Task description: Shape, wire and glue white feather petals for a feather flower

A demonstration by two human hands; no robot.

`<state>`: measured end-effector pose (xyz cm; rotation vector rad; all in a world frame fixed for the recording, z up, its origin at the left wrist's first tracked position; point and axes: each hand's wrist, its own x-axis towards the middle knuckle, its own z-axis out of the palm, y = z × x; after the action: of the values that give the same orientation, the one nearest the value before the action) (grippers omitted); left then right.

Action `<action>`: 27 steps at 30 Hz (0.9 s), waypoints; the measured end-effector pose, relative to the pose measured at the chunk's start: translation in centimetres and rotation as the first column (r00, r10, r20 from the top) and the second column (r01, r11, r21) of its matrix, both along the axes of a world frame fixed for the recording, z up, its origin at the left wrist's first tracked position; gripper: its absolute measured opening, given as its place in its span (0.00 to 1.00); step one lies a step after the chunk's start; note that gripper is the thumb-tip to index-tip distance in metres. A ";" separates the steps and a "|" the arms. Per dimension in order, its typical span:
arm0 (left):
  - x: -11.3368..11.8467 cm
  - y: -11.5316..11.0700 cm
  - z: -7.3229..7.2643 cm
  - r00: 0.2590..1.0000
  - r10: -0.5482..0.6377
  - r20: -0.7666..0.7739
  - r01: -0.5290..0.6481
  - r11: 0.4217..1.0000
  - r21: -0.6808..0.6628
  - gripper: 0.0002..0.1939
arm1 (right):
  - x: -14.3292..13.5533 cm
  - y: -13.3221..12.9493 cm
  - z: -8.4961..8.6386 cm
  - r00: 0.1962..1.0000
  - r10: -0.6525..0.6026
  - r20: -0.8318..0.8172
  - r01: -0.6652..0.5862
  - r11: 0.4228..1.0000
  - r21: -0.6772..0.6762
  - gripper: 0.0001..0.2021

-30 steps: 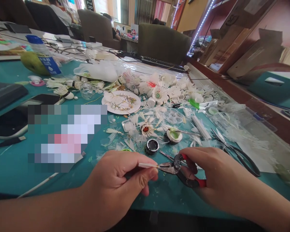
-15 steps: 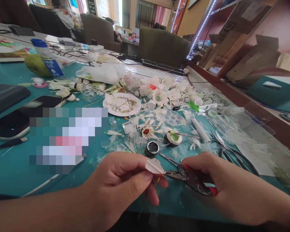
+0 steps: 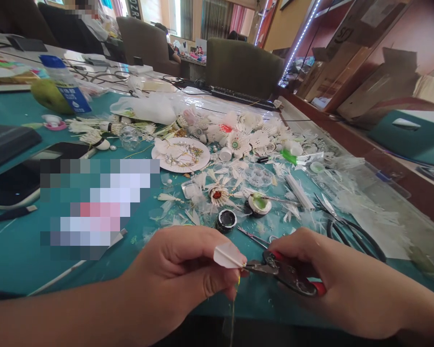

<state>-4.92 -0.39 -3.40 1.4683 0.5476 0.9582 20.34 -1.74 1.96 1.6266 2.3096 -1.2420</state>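
The left hand pinches a feather; the right hand is wrapped round pliers, tips at the feather's end. Wire hangs under the left fingers. It looks like wire work; next calls for a still pinch. A pot sits just past the left fingers.

The feather is showing white, the wire gold. The pliers are combining dark metal with red grips. The mat is presenting plain teal. The bottle is displaying a blue cap and white-lettered blue label. The plate is showing white.
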 end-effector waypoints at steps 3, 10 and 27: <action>-0.2 -0.2 -0.4 1.000 0.024 0.002 -0.024 0.998 0.059 0.08 | -0.1 0.0 -0.2 0.999 0.013 0.032 -0.013 1.000 -0.008 0.09; -0.3 -0.2 -0.2 0.982 0.171 -0.079 -0.137 0.939 0.316 0.07 | -0.7 -0.2 -0.2 0.999 -0.003 0.053 -0.001 0.997 0.075 0.08; -0.3 -0.7 0.2 0.968 0.220 -0.117 -0.179 0.940 0.291 0.10 | -1.7 -1.0 -0.4 0.999 -0.054 -0.009 0.055 0.978 0.203 0.06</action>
<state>-5.22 -1.08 -3.17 1.7725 0.7027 1.1263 18.64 -2.76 1.57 1.7605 2.4823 -1.0468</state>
